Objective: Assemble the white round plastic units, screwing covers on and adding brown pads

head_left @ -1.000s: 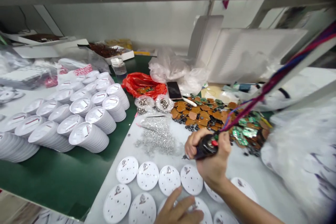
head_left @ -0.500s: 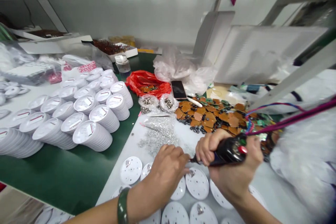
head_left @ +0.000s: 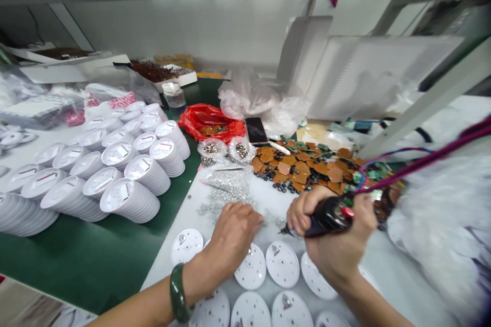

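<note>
My right hand [head_left: 337,245] is wrapped round a black electric screwdriver [head_left: 330,216], its thumb close to the red button. The tip points left, above the white discs, and touches nothing I can see. My left hand [head_left: 233,237], with a green bangle at the wrist, is over the near edge of a heap of small silvery screws [head_left: 230,186]. Its fingers are bent and drawn together; what they hold, if anything, is hidden. Below both hands lie several white round discs [head_left: 283,264] with small holes, some bearing a small metal piece.
Stacked white cups [head_left: 130,199] fill the left side. Brown and green circuit boards [head_left: 303,168] with black rings lie beyond my right hand. A red bag [head_left: 210,120], a phone [head_left: 255,130] and a lidded bottle [head_left: 174,98] stand behind. The screwdriver's cable [head_left: 422,166] runs off right.
My left hand has moved away from the screwdriver's tip, leftward to the screws. The right hand still holds the screwdriver, its tip now free of the left fingers. The view has shifted slightly.
</note>
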Available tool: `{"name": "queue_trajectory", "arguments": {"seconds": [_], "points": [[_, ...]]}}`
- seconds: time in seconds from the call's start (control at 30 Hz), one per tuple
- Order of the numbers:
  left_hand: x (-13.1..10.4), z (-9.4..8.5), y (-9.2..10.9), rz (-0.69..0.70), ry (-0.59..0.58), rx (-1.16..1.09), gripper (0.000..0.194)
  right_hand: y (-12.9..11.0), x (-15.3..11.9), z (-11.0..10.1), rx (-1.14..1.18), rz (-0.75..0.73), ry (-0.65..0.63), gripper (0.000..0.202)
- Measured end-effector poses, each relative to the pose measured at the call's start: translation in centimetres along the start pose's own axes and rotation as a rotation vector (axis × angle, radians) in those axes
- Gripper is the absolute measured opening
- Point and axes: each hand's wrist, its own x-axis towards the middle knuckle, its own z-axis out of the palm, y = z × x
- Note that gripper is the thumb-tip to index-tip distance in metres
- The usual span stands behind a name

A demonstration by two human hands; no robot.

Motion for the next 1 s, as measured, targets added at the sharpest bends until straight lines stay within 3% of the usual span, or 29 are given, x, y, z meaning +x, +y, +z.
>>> {"name": "queue_trajectory", "arguments": {"seconds": [0.2, 0.47, 0.7, 0.9, 1.0], "points": [[-0.4, -0.1, 0.2, -0.014, -0.013, -0.011, 0.018, 2.8, 0.8, -0.6, -0.036, 0.004, 0.008, 0.06], [-0.2, 0.2, 0.9, -0.04, -0.029, -0.081, 0.013, 1.4, 0.4, -0.1, -0.023, -0.008, -0.01, 0.062], [0.1, 0.7, 1.3, -0.042, -0.033, -0.096, 0.015, 2.8, 0.7, -0.5, -0.055, 0.007, 0.012, 0.059], [0.1, 0.6, 1.5, -0.059, -0.014, -0.182, 0.019, 0.8, 0.0, 0.3, -0.02, -0.006, -0.022, 0.063], [0.4, 0.4, 1.9, -0.058, 0.002, -0.253, 0.01, -0.5, -0.5, 0.8, -0.003, 0.002, -0.034, 0.064]]}}
